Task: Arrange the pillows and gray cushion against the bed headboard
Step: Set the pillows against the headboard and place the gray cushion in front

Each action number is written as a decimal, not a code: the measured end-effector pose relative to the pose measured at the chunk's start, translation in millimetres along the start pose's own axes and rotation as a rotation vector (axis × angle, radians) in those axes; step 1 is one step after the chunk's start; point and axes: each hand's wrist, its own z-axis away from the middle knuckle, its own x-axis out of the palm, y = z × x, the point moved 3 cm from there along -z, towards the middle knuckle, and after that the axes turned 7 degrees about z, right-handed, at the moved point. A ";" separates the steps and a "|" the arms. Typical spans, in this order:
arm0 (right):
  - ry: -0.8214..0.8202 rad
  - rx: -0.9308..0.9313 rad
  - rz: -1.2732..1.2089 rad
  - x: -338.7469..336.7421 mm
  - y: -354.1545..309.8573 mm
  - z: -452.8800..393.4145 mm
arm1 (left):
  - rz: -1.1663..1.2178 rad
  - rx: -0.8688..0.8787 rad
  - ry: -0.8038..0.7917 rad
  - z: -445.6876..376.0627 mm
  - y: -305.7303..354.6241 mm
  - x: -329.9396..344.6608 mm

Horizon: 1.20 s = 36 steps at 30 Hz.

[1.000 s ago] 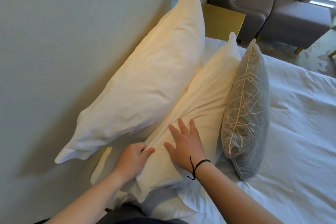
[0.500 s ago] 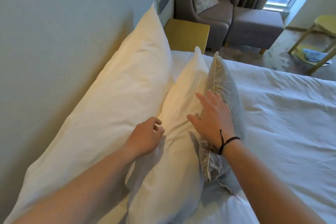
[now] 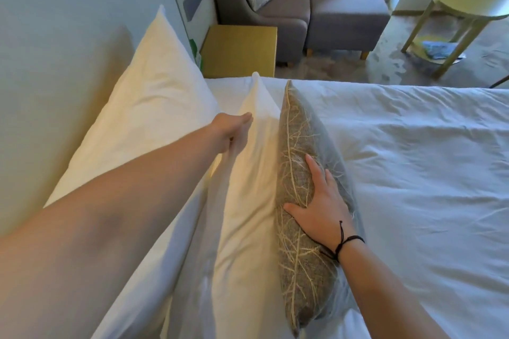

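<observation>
A large white pillow (image 3: pixel 154 107) leans upright against the pale headboard (image 3: pixel 68 22). In front of it stands a second white pillow (image 3: pixel 253 173), and against that one the gray cushion (image 3: pixel 298 151) with a pale leaf-vein pattern stands on edge. My left hand (image 3: pixel 234 129) reaches far forward into the gap between the two white pillows, touching the upper back edge of the front one; its fingers are partly hidden. My right hand (image 3: pixel 321 206), with a black cord at the wrist, lies flat with spread fingers on the cushion's outer face.
White bedding (image 3: pixel 413 173) spreads to the right. Beyond the bed's far edge stand a gold bedside table (image 3: pixel 242 49), a gray armchair (image 3: pixel 261 3) with a patterned cushion, a gray ottoman (image 3: pixel 347 19) and a round yellow-green side table (image 3: pixel 468 5) by the window.
My left hand has stretched farther forward along the front white pillow's top. My right hand has slid from the cushion's top edge onto its outer face. The view moved forward.
</observation>
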 end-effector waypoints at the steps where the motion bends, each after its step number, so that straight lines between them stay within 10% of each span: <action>1: 0.001 0.002 -0.008 -0.4 2.4 -1.7 | 0.000 -0.003 0.018 -9.8 7.7 4.7; 16: 0.007 0.092 -0.050 3.3 6.7 -1.4 | -0.624 0.479 0.550 -65.5 93.4 -64.8; 26: 0.006 0.259 0.167 -13.1 25.4 20.0 | -1.104 0.641 0.345 11.1 73.5 -31.2; 31: 0.032 0.281 0.188 -7.7 25.9 31.3 | -1.140 0.607 -0.038 101.9 -18.9 8.8; 36: 0.004 0.291 0.178 -4.8 21.7 28.2 | -1.181 0.474 -0.088 169.5 -112.5 -1.1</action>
